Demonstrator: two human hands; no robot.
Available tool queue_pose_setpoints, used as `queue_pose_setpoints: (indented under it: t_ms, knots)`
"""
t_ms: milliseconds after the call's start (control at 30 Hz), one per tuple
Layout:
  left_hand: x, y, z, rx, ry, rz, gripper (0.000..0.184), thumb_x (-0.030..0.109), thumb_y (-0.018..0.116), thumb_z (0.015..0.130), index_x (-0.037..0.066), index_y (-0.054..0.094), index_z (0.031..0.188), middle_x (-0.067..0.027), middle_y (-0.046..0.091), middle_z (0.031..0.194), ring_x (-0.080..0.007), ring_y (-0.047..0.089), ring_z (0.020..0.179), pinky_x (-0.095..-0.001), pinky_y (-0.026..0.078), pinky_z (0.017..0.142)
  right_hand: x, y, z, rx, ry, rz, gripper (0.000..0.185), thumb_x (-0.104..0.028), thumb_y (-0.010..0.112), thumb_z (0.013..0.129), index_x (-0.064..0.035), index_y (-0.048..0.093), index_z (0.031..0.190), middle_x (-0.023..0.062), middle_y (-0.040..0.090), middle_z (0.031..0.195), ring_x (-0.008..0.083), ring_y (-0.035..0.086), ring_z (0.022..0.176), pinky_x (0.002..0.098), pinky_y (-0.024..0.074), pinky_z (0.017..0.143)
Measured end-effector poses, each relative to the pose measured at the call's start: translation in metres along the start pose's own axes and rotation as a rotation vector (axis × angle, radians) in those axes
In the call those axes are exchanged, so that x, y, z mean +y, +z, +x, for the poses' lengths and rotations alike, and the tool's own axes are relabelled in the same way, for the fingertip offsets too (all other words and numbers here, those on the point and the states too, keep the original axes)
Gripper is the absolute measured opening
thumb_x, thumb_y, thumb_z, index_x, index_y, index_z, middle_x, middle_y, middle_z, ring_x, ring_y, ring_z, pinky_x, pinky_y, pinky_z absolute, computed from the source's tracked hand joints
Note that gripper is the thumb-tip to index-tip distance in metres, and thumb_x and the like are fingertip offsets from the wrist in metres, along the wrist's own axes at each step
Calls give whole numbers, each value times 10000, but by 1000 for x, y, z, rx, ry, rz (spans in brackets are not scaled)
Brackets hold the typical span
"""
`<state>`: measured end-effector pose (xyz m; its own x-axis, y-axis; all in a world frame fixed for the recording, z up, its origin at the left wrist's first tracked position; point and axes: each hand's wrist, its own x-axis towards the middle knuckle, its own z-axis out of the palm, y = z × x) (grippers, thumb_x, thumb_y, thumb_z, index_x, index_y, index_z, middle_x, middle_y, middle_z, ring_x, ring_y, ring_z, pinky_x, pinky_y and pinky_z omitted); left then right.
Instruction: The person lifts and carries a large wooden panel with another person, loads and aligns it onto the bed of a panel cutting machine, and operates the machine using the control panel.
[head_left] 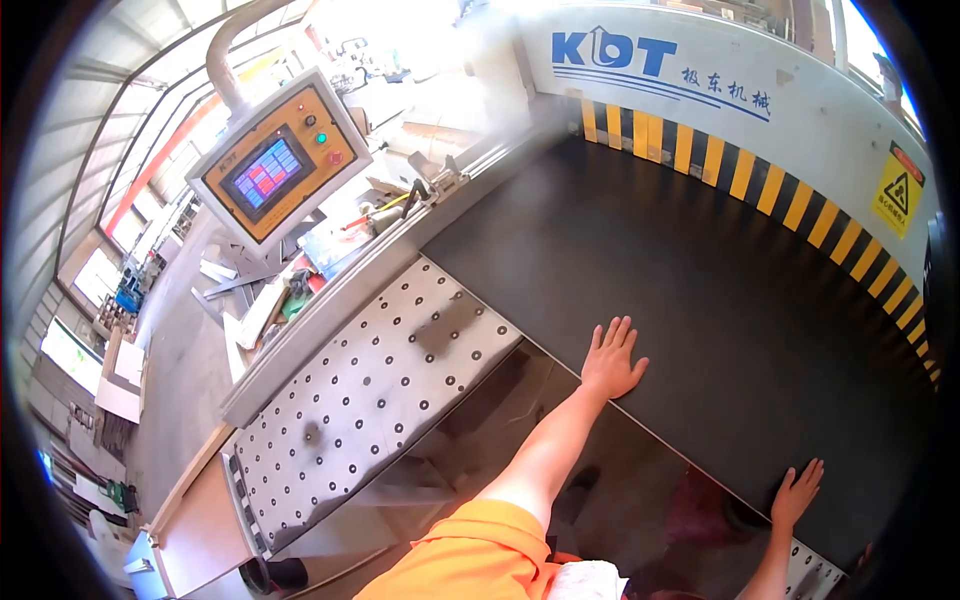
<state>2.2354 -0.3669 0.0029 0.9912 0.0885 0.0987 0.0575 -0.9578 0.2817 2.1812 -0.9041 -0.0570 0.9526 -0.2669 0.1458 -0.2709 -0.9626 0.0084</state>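
A large dark grey panel (690, 290) lies flat in front of me, its far side reaching to the striped edge of the machine. My left hand (612, 362) rests on the panel close to its near edge, palm down with fingers spread. Farther right, my right hand (797, 492) is also laid on the panel near that same edge, fingers stretched out. Neither hand holds anything. An orange sleeve (470, 550) covers my upper left arm.
To the left is a white air-float table (370, 400) dotted with round holes. A control panel (280, 160) with a lit screen hangs above a cluttered ledge. Yellow-black stripes (715, 160) and a warning sign (898, 190) mark the white machine beam (640, 85).
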Motion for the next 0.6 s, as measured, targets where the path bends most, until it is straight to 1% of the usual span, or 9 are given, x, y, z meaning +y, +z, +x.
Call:
queue_pose_setpoints:
  t_ms: [100, 200, 233, 300, 367, 433, 500, 600]
  knots:
    - [0, -2, -1, -24, 3, -4, 705, 491, 452, 1007, 14, 398, 1523, -128, 223, 1668, -263, 137, 1560, -469, 107, 1262, 23, -9, -3, 12, -151, 77, 624, -362, 417, 1065, -40, 279, 1581, 149, 248, 1657, 337, 220, 1532, 525, 192, 1225]
    - [1, -2, 2, -45, -4, 31, 716, 501, 439, 1008, 19, 383, 1534, -127, 211, 1674, -263, 124, 1564, -468, 95, 1263, 73, 1, 4, 3, 83, 16, 624, -365, 418, 1067, -28, 286, 1575, 155, 255, 1654, 340, 219, 1533, 519, 185, 1228]
    - [2, -2, 3, -64, -12, 53, 725, 509, 428, 1009, 23, 369, 1543, -124, 198, 1679, -261, 117, 1566, -469, 87, 1263, 92, 3, 7, 0, 152, -7, 619, -339, 442, 1062, 2, 301, 1559, 182, 275, 1641, 349, 239, 1524, 501, 192, 1228]
    - [5, -4, 3, -95, -15, 77, 744, 526, 399, 1014, 32, 329, 1565, -119, 160, 1690, -260, 102, 1569, -469, 70, 1263, 119, 14, 5, 73, 58, 35, 618, -319, 469, 1052, 27, 320, 1542, 212, 302, 1621, 356, 267, 1510, 483, 206, 1225]
    - [3, 5, 4, -79, 6, 124, 738, 523, 394, 1018, 32, 330, 1565, -129, 159, 1689, -273, 102, 1569, -476, 73, 1260, 105, -1, -1, 110, 43, 30, 619, -306, 489, 1043, 44, 333, 1529, 231, 323, 1604, 365, 290, 1497, 469, 216, 1222]
    - [0, 11, 5, -36, 26, 120, 734, 518, 416, 1010, 17, 367, 1545, -133, 204, 1677, -279, 124, 1566, -474, 87, 1257, 112, 6, -2, 128, 20, 13, 636, -320, 486, 1041, 30, 314, 1543, 217, 306, 1616, 363, 270, 1507, 468, 215, 1224]
    - [2, 12, 7, -34, 24, 129, 734, 510, 438, 1003, 10, 375, 1536, -128, 211, 1675, -265, 135, 1563, -466, 93, 1257, 95, -11, -6, 53, 110, 8, 652, -339, 471, 1041, 14, 288, 1558, 201, 278, 1632, 354, 244, 1520, 464, 206, 1231]
    - [4, 13, 6, -43, 21, 129, 732, 502, 446, 1001, 7, 371, 1534, -121, 215, 1673, -255, 138, 1562, -460, 95, 1259, 95, -13, -7, 27, 120, 3, 671, -371, 449, 1043, -2, 264, 1572, 183, 254, 1646, 343, 220, 1531, 461, 192, 1239]
